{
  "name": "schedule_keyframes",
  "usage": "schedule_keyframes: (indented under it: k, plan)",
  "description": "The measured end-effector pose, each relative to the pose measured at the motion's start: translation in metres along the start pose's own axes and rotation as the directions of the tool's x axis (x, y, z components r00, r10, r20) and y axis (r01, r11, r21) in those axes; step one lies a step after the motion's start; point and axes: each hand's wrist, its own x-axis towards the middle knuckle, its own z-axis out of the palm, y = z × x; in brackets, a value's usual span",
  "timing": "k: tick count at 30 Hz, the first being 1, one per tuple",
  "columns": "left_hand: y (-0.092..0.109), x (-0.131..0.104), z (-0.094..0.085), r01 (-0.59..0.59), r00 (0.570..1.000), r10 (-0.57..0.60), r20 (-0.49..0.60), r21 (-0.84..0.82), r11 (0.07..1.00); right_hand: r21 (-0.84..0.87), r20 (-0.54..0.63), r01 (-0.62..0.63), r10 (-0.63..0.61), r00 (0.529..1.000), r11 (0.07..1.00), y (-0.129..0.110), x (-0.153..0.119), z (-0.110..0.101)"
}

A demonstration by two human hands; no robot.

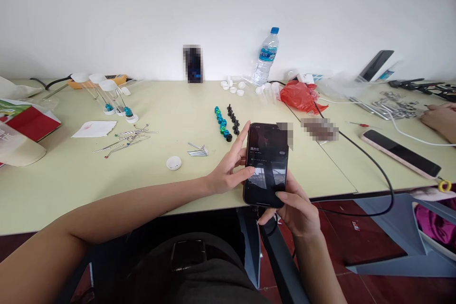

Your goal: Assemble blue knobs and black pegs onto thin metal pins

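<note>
Black glossy smartphone [266,164]: upright above pale green table [71,185] edge, screen facing wearer for reading | right hand [297,211]: wrapped round lower body, supporting | left hand [228,171]: open, thumb on screen, steadying side.

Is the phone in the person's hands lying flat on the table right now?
No: the phone is held up off the table, gripped by the right hand from below while the left hand touches its edge.
</note>
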Motion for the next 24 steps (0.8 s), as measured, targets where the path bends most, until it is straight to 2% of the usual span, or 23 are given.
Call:
schedule_keyframes:
  k: [9, 15, 24]
  plan:
    - [-0.001, 0.001, 0.002, 0.003, 1.0, -0.004, -0.004, -0.128, 0.992, -0.008, -0.011, -0.01, 0.01, 1.0, 1.0, 0.0, 0.001, 0.001]
    - [-0.002, 0.002, 0.004, -0.007, 1.0, 0.005, -0.017, -0.142, 0.99, 0.006, -0.01, -0.012, 0.012, 1.0, 1.0, 0.0, 0.0, 0.001]
    - [0.005, 0.017, -0.004, -0.142, 0.968, 0.131, -0.215, -0.037, 0.989, -0.001, 0.024, -0.023, 0.023, 0.999, 1.0, -0.003, -0.001, 0.005]
